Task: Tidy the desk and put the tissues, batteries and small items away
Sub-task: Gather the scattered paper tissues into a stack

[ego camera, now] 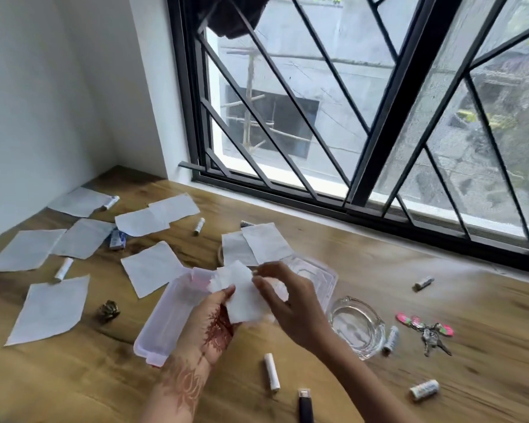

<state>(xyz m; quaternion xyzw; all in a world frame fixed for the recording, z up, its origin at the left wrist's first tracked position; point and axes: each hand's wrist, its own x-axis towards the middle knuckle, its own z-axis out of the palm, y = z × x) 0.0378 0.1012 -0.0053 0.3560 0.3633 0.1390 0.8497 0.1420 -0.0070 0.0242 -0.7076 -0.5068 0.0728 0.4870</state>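
Observation:
My left hand (216,323) and my right hand (290,300) both pinch a folded white tissue (242,296) above an open clear plastic box (165,312). The box's lid (318,273) lies just behind my right hand. Several flat white tissues lie spread over the wooden desk (379,261), among them one tissue at the front left (48,311) and a pair of tissues near the lid (254,247). Several white batteries lie scattered around, such as a battery by my right wrist (271,371) and another battery at the far right (424,390).
A glass ashtray (358,326) stands right of my hands, with a battery (391,340) and a bunch of keys on a pink tag (428,329) beside it. A dark lighter (305,406) lies at the front edge. A small brass ornament (108,310) and a small blue box (117,239) sit at left.

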